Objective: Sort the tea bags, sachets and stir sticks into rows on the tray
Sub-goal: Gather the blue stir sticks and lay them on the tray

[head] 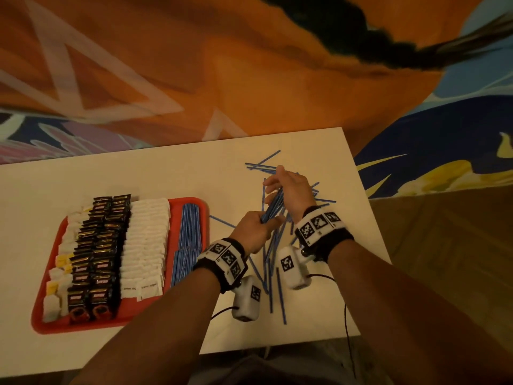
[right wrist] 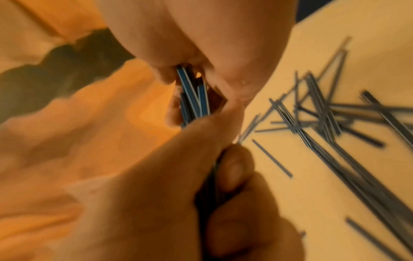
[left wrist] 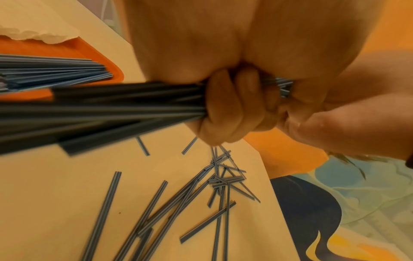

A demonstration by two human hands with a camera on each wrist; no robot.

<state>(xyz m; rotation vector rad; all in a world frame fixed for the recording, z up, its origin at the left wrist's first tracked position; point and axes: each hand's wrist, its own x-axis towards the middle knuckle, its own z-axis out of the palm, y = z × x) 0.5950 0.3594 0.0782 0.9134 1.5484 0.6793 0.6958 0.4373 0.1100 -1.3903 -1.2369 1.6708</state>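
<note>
A bundle of blue stir sticks [head: 273, 206] is held between both hands above the worktop [head: 138, 173]. The near end of the bundle is gripped by the left hand [head: 254, 227], its fingers [left wrist: 225, 106] curled tightly round the sticks, as is seen plainly in the left wrist view. The far part of the bundle is enclosed by the right hand [head: 291, 193], whose fingers are bent round the sticks with the thumb raised at the far side; in the right wrist view the blue sticks with pale edges [right wrist: 194, 95] are seen passing between the two hands, though that picture is blurred. A band with black-and-white markers and a white camera housing is worn on each wrist.

Beneath and around the hands, loose stir sticks [head: 270, 273] are scattered over the white worktop, crossing one another at many angles, with some lying beyond the right hand toward the far edge.

To the left of the hands a red tray [head: 194, 202] rests on the worktop. On its right side, nearest the hands, a row of blue stir sticks [head: 187, 240] is laid lengthwise. Next to it, rows of white sachets [head: 145, 240] are set, then two rows of dark sachets [head: 95, 251], and at the left edge a row of white and yellow tea bags [head: 62, 259], whose detail cannot be made out.

Beyond the worktop, a surface painted in orange, blue and yellow is seen.
</note>
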